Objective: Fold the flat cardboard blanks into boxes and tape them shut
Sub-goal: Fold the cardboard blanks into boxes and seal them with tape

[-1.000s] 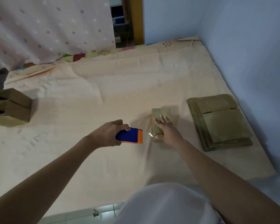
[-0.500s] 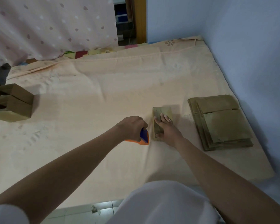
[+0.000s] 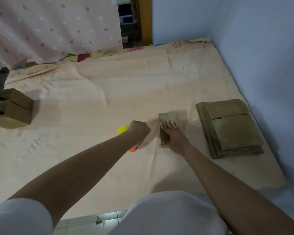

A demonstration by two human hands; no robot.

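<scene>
Cardboard, in the form of one small folded box (image 3: 168,128), lay on the peach bedsheet (image 3: 92,102) right of the mattress centre, where it had been half a second before. The left hand (image 3: 139,129) had meanwhile swung away from the box's left side, toward the far edge, and it appeared motion-blurred. The tape dispenser (image 3: 126,138) it carried showed differently too: formerly blue and orange beside the box, it now peeked out as a yellow part beyond the wrist and an orange tip beneath it. Its fingers were curled round that dispenser, though the blur hid the exact hold. The right hand (image 3: 174,137) had kept its place, fingers straight and laid flat along the box top, thumb against the near end, pressing it down. One stack of flat blanks (image 3: 231,131) sat by the right edge, next to the blue wall (image 3: 261,48). Two finished boxes (image 3: 12,109) stood together at the left edge. A dotted curtain (image 3: 49,28) hung beyond the far-left corner.
</scene>
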